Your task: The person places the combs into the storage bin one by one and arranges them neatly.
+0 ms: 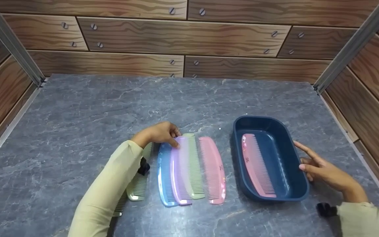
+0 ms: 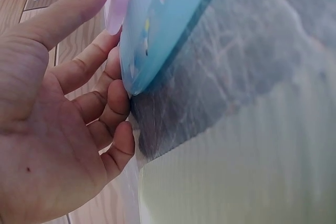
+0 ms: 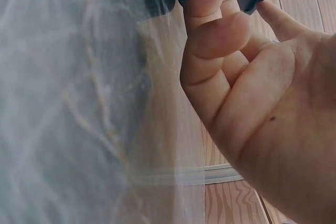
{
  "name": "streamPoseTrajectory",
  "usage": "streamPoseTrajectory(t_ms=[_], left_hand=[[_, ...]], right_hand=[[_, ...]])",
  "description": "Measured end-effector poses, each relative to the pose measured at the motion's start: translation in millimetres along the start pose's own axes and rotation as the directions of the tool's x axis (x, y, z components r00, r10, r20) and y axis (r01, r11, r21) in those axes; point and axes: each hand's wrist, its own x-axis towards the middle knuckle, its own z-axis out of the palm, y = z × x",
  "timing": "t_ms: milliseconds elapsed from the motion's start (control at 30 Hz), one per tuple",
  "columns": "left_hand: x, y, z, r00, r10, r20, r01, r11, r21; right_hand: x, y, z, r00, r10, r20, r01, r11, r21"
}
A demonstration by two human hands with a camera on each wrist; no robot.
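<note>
My left hand point(image 1: 164, 132) pinches the top end of a purple comb point(image 1: 177, 174), its thumb over the comb in the left wrist view. A blue comb point(image 1: 164, 177) lies beside it, partly overlapped, and the curled fingers rest by its end. On the other side, a green comb point(image 1: 194, 164) sits partly beneath the purple one. A pink comb point(image 1: 213, 169) lies to their right. My right hand point(image 1: 332, 174) holds the right wall of a dark blue tray point(image 1: 237, 158), thumb at the rim and index finger stretched along the outside. Inside the tray lies another pink comb point(image 1: 257, 166).
Another green comb point(image 1: 138, 187) lies left of the group, partly hidden by the left forearm. The end of a further comb point(image 1: 118, 210) shows below the sleeve. Wood-patterned panels point(image 1: 183, 36) border the grey marbled table point(image 1: 137, 102) at the back and sides.
</note>
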Motion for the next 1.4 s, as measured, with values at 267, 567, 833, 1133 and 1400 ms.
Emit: streamPoseTrajectory(t_ms=[267,567,833,1133,1400], left_hand=[[-2.0,-1.0,0.0,1.0,0.002,-0.001,-0.002,0.999,-0.032],[1.4,0.5,-3.7,1.0,0.015,0.01,-0.015,0.999,-0.039],[1.1,3.5,-2.5,1.0,0.029,-0.011,-0.03,0.997,-0.068],[-4.8,8.4,-6.5,1.0,-0.003,-0.013,0.001,0.996,-0.093],[-6.3,9.7,-5.7,0.998,0.048,0.027,-0.041,0.976,-0.215]], right_hand=[[1,0,1,1.0,-0.003,-0.005,0.003,1.0,-0.021],[1,0,0,1.0,-0.008,-0.01,0.008,1.0,-0.022],[0,0,1,1.0,-0.011,-0.006,0.011,1.0,-0.023],[-2,-1,0,0.999,0.033,-0.026,-0.034,0.998,-0.055],[-1,0,-2,1.0,0.008,0.022,-0.009,1.0,0.017]])
